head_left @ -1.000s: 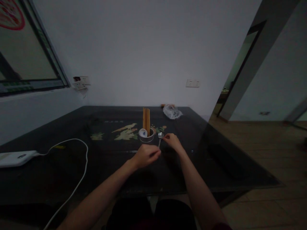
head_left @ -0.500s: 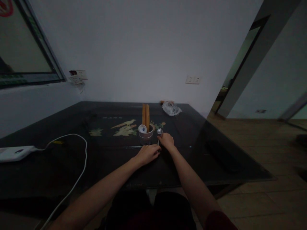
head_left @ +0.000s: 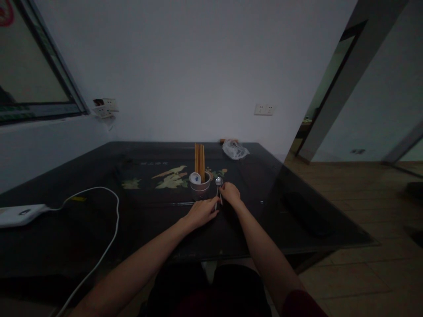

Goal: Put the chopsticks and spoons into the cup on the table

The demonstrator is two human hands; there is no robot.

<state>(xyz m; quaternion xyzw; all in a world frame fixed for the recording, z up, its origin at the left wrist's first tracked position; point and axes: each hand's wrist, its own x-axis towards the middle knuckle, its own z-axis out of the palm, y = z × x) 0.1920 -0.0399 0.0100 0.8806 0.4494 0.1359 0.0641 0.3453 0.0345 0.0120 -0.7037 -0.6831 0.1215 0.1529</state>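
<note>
In the head view, metal spoons [head_left: 218,181] stand just right of the pot, their shiny bowls up and overlapping. Two thin handles run down from them between my hands. My left hand [head_left: 201,212] is closed at the lower end of the left handle, its fingertips on it. With thumb and fingers my right hand [head_left: 231,194] pinches the right handle below the bowls. Beside them stands a grey pot [head_left: 200,189], holding several wooden chopsticks [head_left: 199,160] and a white spoon with a blue mark [head_left: 195,178].
The dark glossy table [head_left: 148,229] bears a bird-and-flower picture. A clear plastic bag [head_left: 235,150] lies at the back. A white device [head_left: 23,215] with a white cable [head_left: 118,211] is on the left. A dark long object [head_left: 307,214] lies to the right.
The two spoon handles now show apart from each other, where one showed before. My left fingers have opened slightly around the lower handle; both hands stay almost in place.
</note>
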